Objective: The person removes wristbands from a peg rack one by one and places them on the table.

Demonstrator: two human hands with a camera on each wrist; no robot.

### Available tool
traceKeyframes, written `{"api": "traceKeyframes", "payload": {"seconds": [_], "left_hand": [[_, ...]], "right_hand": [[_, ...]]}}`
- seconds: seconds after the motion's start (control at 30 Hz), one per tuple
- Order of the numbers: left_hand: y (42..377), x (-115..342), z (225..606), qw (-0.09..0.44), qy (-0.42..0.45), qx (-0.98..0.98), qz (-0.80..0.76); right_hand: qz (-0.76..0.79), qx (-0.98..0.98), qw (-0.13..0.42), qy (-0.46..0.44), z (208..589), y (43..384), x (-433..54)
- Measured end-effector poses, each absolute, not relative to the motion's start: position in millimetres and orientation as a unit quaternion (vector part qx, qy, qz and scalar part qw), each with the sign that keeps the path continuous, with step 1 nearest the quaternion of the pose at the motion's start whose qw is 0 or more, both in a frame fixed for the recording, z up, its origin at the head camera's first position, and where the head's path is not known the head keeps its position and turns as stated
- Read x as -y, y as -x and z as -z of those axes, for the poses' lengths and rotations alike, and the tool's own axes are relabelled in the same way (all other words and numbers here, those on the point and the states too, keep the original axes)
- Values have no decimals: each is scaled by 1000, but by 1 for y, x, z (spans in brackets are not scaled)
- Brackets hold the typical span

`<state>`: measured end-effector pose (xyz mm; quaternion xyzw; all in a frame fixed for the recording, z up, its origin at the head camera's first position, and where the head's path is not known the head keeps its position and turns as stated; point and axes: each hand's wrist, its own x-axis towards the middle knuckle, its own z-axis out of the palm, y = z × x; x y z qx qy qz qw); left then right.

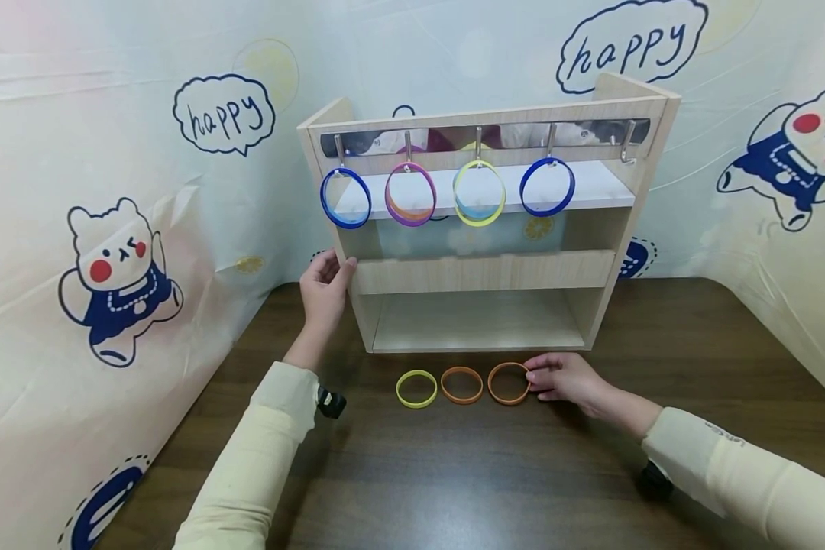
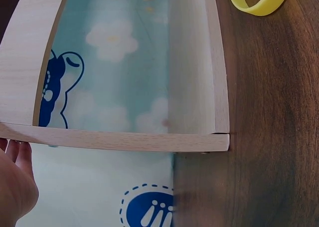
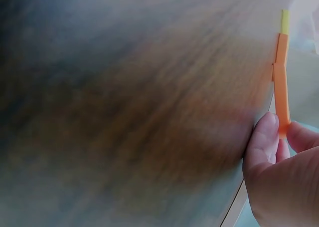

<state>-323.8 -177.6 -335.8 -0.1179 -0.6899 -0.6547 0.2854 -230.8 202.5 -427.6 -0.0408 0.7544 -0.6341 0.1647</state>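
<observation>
My left hand [image 1: 325, 286] grips the left side panel of a wooden shelf [image 1: 481, 275], thumb at its front edge. In the left wrist view, its fingertips touch the panel's outer face. In front of the shelf, my right hand [image 1: 569, 380] pinches an orange wristband [image 1: 507, 402] at its right edge between thumb and fingers. Left of that band, a second orange wristband [image 1: 461, 402] and a yellow wristband [image 1: 415, 406] lie in a row on the table.
Metal hooks line a shiny strip [image 1: 447, 140] across the shelf's top. Hanging there are a blue band [image 1: 322, 200], a purple band [image 1: 387, 200], a yellow band [image 1: 503, 200] and another blue band [image 1: 573, 191]. A fifth hook [image 1: 627, 145] is at the right end. Printed cloth [image 1: 144, 69] hangs behind.
</observation>
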Motion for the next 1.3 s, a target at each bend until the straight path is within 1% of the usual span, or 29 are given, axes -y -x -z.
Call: {"api": "traceKeyframes", "payload": {"seconds": [0.17,0.37,1.03,1.3], "left_hand": [[309,173,324,278,121,698,649],[311,173,324,283,124,696,648],[311,174,324,274,124,696,652],[310,174,325,282,127,688,657]], "right_hand": [[629,-760,160,41,429,231,-202],[622,-766,155,49,430,230,-202],[604,-782,143,45,429,229,-201],[605,-782,143,46,425,226,-203]]}}
